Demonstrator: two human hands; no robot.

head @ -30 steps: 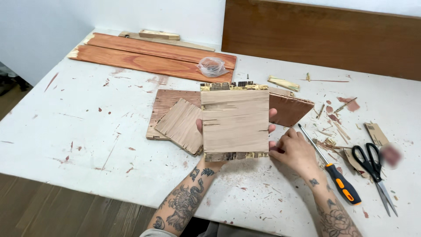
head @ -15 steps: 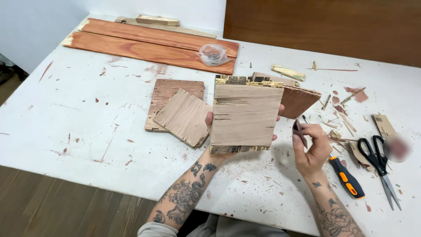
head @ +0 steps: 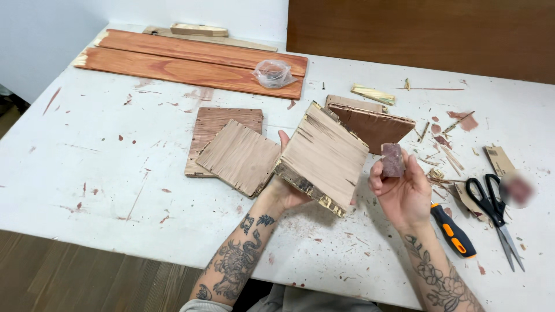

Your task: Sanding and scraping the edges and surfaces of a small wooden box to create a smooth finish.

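Wood panel (head: 324,155), rough and pale, rests tilted on your left hand (head: 284,188), fingers cupped beneath. Right hand (head: 402,193), just right of panel, pinches small reddish block (head: 393,160), nearer panel's upper-right edge.

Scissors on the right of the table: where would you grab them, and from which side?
Take the scissors by the black handle loops, which lie at the far end and are free; the blades point toward the near table edge. Come from above: they lie flat, with wood scraps beside them, clear of the right hand.
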